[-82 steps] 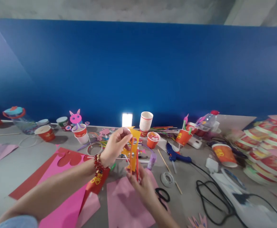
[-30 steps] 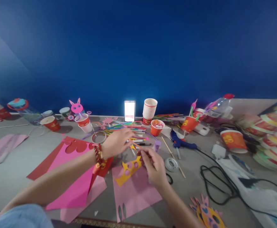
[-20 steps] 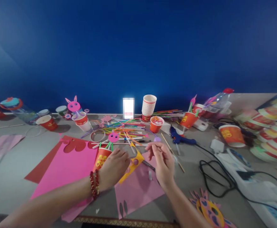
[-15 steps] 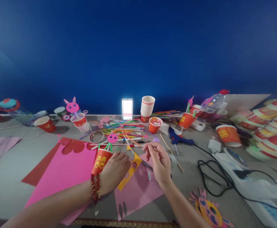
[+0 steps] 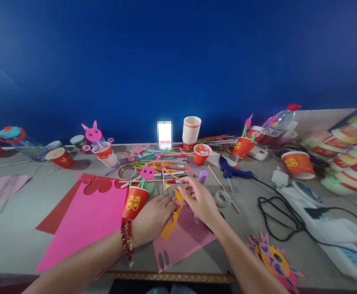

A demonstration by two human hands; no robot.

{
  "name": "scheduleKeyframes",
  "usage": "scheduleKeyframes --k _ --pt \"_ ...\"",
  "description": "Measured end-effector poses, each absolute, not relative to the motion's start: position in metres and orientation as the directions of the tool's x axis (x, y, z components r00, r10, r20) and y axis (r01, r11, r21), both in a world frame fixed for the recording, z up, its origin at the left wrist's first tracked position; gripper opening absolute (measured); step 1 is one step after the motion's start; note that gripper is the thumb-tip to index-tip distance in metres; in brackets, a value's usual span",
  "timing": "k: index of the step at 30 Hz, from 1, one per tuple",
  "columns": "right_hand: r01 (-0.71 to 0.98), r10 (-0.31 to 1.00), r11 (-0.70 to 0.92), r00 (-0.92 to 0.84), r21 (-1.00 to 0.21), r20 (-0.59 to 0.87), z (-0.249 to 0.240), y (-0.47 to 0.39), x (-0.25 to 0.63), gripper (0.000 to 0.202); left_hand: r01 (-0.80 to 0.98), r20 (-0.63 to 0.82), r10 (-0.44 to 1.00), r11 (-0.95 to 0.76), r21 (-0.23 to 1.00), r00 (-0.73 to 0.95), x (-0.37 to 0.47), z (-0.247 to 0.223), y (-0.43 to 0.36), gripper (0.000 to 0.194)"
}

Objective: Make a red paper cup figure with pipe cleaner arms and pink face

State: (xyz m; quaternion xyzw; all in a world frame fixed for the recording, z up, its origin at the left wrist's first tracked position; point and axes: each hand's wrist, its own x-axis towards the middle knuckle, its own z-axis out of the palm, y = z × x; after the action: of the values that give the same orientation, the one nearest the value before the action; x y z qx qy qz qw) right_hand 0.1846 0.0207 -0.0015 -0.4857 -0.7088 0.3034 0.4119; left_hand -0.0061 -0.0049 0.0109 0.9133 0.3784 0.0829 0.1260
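My left hand (image 5: 157,217), with a red bead bracelet at the wrist, has its fingers closed on the edge of a yellow paper sheet (image 5: 168,232) with cut-out holes. The sheet is tilted above a pale pink sheet (image 5: 183,249). Just right of it, my right hand (image 5: 200,201) has its fingers curled together near the yellow sheet's upper end; what is in them is hidden. A thin orange stick's end lies by those fingertips. Close beside my left hand stands a red paper cup (image 5: 134,203) with green stems and a pink paper face (image 5: 147,172).
Bright pink paper (image 5: 88,224) lies to the left. At the back are colourful sticks, stacked paper cups (image 5: 191,132) and a cup of scraps (image 5: 202,155). To the right are a blue glue gun (image 5: 235,172), clear tape (image 5: 223,199), a black cable and a power strip (image 5: 339,249).
My left hand has moved right and closed on the yellow sheet, which is now tilted up. My right hand has come slightly up and left towards it. The view has shifted a little.
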Motion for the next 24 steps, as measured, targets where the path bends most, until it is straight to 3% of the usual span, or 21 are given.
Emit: scheduleKeyframes --k 4,9,13,15,19,21,24 --pt "0.557 0.901 0.431 -0.303 -0.71 0.309 -0.011 0.021 0.183 0.021 0.622 0.183 0.727 -0.669 0.406 0.662 -0.007 0.013 -0.007 0.017" --pt "0.499 0.919 0.383 -0.285 -0.777 0.27 -0.014 0.022 0.181 0.01 0.517 0.292 0.777 -0.601 0.609 0.558 -0.011 0.017 -0.012 0.019" --pt "0.322 0.944 0.329 -0.12 -0.888 0.307 -0.007 0.017 0.179 0.015 0.37 0.187 0.897 -0.344 0.863 0.399 -0.013 0.019 -0.011 0.007" --pt "0.156 0.953 0.299 -0.005 -0.941 0.302 -0.001 0.014 0.178 0.016 0.168 0.07 0.924 -0.143 0.975 0.377 -0.014 0.018 -0.009 0.017" --pt "-0.025 0.94 0.299 0.181 -0.954 0.29 0.006 0.009 0.178 0.016 -0.267 -0.039 0.882 0.184 0.946 0.469 -0.019 0.016 -0.006 0.039" --pt "-0.035 0.906 0.333 0.287 -0.942 0.31 0.006 0.009 0.181 0.017 -0.34 -0.064 0.865 0.263 0.903 0.498 -0.02 0.015 -0.007 0.044" --pt "-0.01 0.848 0.391 0.392 -0.92 0.356 0.005 0.012 0.188 0.018 -0.292 -0.104 0.823 0.311 0.904 0.558 -0.018 0.011 -0.008 0.055"
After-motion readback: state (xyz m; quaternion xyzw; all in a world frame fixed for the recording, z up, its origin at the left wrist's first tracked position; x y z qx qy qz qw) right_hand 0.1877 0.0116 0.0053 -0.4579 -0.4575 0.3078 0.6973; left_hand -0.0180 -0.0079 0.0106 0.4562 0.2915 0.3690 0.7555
